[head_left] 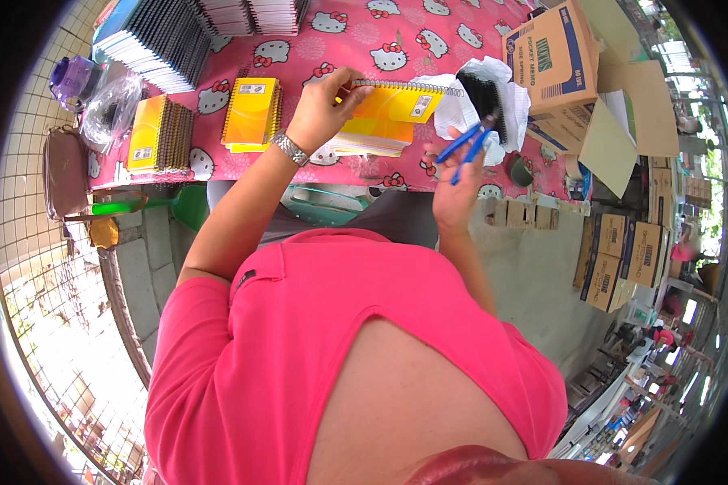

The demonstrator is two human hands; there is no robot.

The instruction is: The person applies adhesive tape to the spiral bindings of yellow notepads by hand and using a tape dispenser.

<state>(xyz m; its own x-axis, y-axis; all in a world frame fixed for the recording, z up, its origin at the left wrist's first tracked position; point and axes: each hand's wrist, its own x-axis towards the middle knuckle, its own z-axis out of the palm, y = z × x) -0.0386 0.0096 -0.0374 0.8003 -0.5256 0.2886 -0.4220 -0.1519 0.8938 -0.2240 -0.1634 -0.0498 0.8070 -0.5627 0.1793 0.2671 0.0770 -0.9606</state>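
Note:
My left hand (pixel 329 103) is closed on the left end of a yellow spiral notebook (pixel 400 103), thumb on its cover. The wire coil runs along the notebook's far edge, and loops stick out past its right end. Beneath it lies a stack of orange and yellow notebooks or covers (pixel 370 137). In my right hand (pixel 459 182) are blue-handled pliers (pixel 469 148), jaws pointing up and right, apart from the notebook. Behind the jaws, black wire coils (pixel 484 93) lie on crumpled white wrapping (pixel 455 115).
Stacks of yellow spiral notebooks (pixel 251 111) (pixel 155 137) stand left of my left hand. Dark-covered notebooks (pixel 158 48) are piled farther back. A cardboard box (pixel 554 69) stands at the right on the pink patterned tablecloth (pixel 396 36). A purple-lidded container (pixel 69 81) sits far left.

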